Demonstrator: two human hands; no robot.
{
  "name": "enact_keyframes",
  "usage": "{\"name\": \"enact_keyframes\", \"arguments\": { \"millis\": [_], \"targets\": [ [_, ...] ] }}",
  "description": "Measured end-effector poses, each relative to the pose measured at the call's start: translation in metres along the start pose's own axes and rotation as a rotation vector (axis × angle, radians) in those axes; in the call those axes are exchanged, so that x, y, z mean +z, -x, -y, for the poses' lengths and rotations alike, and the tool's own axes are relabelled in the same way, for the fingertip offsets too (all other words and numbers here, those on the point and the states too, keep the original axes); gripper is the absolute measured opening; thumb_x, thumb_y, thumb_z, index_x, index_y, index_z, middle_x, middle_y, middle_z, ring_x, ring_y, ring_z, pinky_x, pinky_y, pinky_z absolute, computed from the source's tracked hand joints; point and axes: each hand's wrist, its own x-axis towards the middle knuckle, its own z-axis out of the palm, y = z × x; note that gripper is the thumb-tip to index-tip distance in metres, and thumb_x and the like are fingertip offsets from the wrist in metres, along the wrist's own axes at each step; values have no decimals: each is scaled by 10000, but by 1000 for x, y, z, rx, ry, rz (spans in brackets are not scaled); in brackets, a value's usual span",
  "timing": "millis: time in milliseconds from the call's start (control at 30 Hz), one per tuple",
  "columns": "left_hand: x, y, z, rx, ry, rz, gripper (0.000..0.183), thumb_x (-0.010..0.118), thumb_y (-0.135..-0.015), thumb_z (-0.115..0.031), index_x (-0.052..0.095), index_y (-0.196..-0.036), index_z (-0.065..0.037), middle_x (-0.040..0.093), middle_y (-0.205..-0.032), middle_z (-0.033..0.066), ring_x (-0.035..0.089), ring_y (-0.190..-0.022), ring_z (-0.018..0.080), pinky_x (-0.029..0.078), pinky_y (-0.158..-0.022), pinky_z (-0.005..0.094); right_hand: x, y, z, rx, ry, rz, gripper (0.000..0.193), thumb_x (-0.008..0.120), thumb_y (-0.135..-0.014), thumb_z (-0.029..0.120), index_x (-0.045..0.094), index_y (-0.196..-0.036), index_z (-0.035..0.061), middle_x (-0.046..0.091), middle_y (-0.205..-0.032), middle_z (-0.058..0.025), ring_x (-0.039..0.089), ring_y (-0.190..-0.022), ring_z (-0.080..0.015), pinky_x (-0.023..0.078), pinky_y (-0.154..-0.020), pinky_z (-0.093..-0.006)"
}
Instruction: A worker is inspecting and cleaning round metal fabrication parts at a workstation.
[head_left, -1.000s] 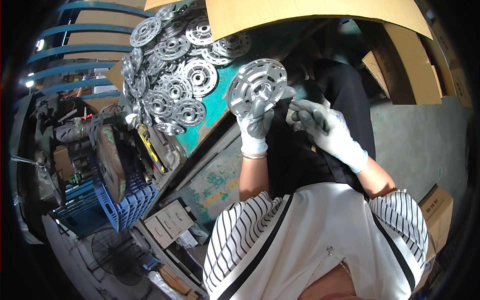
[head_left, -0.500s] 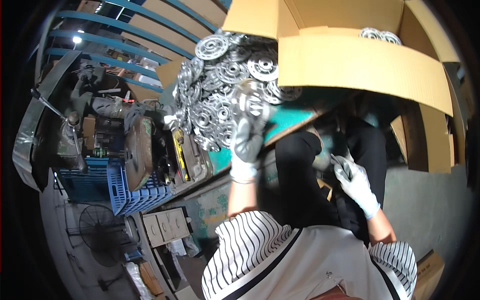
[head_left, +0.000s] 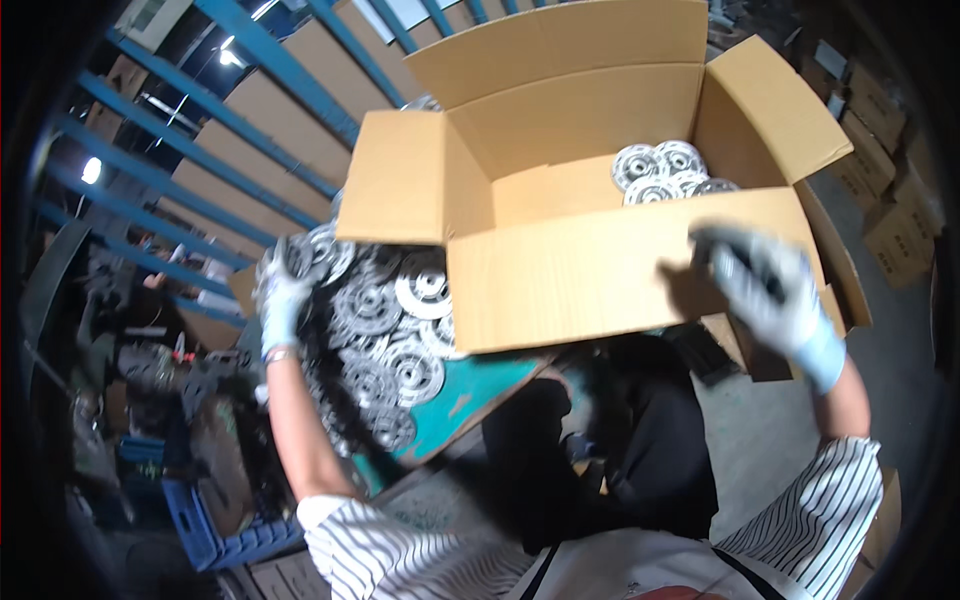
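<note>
My left hand [head_left: 284, 298], in a grey-white glove, is at the far left side of a heap of round metal discs [head_left: 370, 305]. Its thumb and fingers close round the edge of one metal disc [head_left: 300, 256]. In front of the cardboard box [head_left: 600, 280], by the right part of its near flap, hovers my gloved right hand [head_left: 770, 285]. Motion smears its fingers, which look dark at the tips; whether anything is in them cannot be made out. Several similar discs [head_left: 655, 175] lie inside the box at its right end.
The heap rests on a green worktop [head_left: 470, 385] left of the box. Blue bars [head_left: 200, 135] run behind it. A blue plastic crate [head_left: 215, 540] stands at lower left. More cartons [head_left: 890, 215] are stacked at far right. My legs are below the box.
My view has swung, showing more of the box. My left hand has gone to the far left of the heap. My right hand has risen from my lap to the box's near flap.
</note>
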Motion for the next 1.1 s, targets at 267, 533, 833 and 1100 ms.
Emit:
{"name": "enact_keyframes", "arguments": {
  "millis": [267,533,833,1100],
  "targets": [
    [10,20,-1,156,2,-270,838,750,-732,-399,355,-1429,-154,325,-1461,179,250,-1368,384,240,-1092,522,27,-138,-172,421,591,970,421,740,-725,290,662,-1072,65,684,-960,-162,649,-905,-326,503,-810,-366],
    [-2,80,-30,331,84,-496,688,692,-835,-189,348,-1404,-12,345,-1467,174,260,-1373,363,202,-1122,496,79,-137,-211,392,741,932,414,756,-672,342,699,-1011,111,689,-973,-132,654,-911,-274,508,-802,-378],
    [-38,135,-101,363,295,-514,714,700,-816,-366,401,-1369,-28,425,-1351,238,398,-1225,424,325,-1016,547,48,-140,-207,480,901,1041,387,748,-678,330,703,-989,103,691,-953,-132,658,-896,-280,509,-785,-384],
    [-36,144,-104,397,413,-590,749,677,-835,-378,326,-1406,-42,358,-1407,216,337,-1283,408,299,-1054,533,24,-135,-164,397,805,902,364,740,-684,319,706,-969,95,693,-934,-132,662,-883,-285,511,-770,-389]
  ]
}}
